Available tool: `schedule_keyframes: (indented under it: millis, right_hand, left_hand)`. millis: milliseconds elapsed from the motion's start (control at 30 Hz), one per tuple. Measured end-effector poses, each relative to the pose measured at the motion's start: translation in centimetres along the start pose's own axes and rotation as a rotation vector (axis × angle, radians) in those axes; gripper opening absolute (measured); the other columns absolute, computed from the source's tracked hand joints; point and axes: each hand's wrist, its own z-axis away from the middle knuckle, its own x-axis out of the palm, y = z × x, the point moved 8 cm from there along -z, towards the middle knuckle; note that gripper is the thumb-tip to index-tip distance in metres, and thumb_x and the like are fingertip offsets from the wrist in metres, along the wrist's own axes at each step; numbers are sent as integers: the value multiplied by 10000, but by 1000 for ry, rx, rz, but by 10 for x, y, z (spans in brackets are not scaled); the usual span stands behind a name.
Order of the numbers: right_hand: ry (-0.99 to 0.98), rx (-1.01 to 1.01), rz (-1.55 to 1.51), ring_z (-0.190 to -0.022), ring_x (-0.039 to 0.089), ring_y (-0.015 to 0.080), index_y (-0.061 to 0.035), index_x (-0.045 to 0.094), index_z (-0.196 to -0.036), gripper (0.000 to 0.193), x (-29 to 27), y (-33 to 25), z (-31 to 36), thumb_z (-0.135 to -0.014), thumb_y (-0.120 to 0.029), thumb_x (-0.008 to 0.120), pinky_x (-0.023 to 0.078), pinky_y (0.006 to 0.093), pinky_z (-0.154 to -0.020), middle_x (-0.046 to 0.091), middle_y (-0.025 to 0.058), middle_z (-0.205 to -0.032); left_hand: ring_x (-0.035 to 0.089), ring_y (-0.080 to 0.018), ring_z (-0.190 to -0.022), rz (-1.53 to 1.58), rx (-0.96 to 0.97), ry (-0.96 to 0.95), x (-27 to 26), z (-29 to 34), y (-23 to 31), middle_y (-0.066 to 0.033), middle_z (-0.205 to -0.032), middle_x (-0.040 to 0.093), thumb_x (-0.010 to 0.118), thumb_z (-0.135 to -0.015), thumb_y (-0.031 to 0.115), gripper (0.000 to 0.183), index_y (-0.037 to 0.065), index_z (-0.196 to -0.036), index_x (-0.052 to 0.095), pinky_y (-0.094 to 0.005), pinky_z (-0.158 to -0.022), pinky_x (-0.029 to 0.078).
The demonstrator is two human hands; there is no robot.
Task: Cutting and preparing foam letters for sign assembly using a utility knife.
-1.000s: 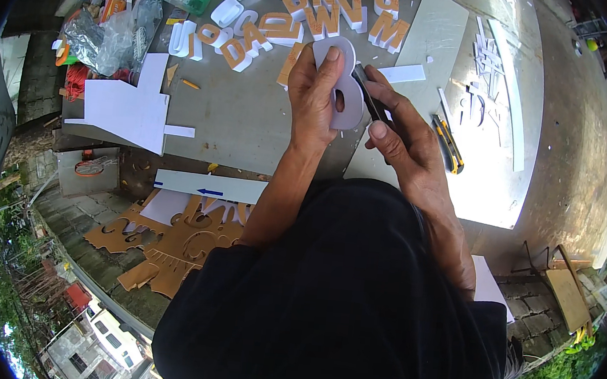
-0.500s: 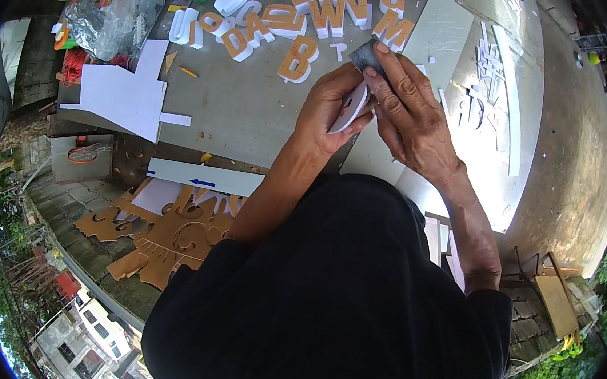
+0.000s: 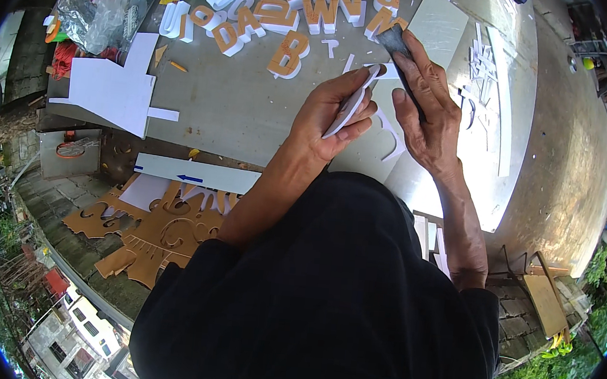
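Shifted rightward since the earlier frames are the right hand (image 3: 428, 114) and the dark block (image 3: 392, 41) it carries, so that a gap is now seen between the block and the white flat piece (image 3: 353, 106).

By the head view, the white flat piece is grasped in the left hand (image 3: 325, 111), pinched between thumb and fingers and turned nearly edge-on. The dark block is gripped by the right hand, its far end left uncovered, with the fingers laid along it and the thumb at its near side. Both grips are held above the table (image 3: 206, 103).

Between the two grips, a curved white strip (image 3: 394, 134) is seen lower down. Just beyond the left grip, a letter-shaped block (image 3: 287, 55) with a brown top is placed, and more of its kind are clustered farther out. To the right of the right grip, thin white offcuts (image 3: 482, 64) are scattered beside a long white strip (image 3: 502, 99). Well to the left of the left grip, a white sheet (image 3: 112, 91) is laid, with an orange pencil (image 3: 178, 66) near it. Below and left of that grip, a brown cut-out sheet (image 3: 162, 212) is partly covered by a pale board (image 3: 224, 177).
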Motion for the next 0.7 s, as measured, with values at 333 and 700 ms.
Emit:
schedule_keyframes:
  millis: [333, 700]
  right_hand:
    - [-101, -116, 276, -1196, 586, 323, 3, 633, -1290, 556, 22, 1, 7, -752, 143, 636, 572, 381, -935, 551, 101, -1454]
    - [-47, -91, 371, -1160, 581, 268, -50, 657, -1264, 586, 26, 16, 16, -705, 126, 660, 617, 334, -817, 565, 25, -1445]
  left_hand:
    - [359, -95, -437, 42, -25, 36, -19, -9, -13, 3, -541, 464, 516, -1050, 231, 311, 59, -800, 582, -224, -348, 290]
    - [418, -75, -456, 64, -48, -101, -8, -1, -13, -36, -640, 531, 406, -1081, 157, 245, -26, -1104, 567, -208, -350, 331]
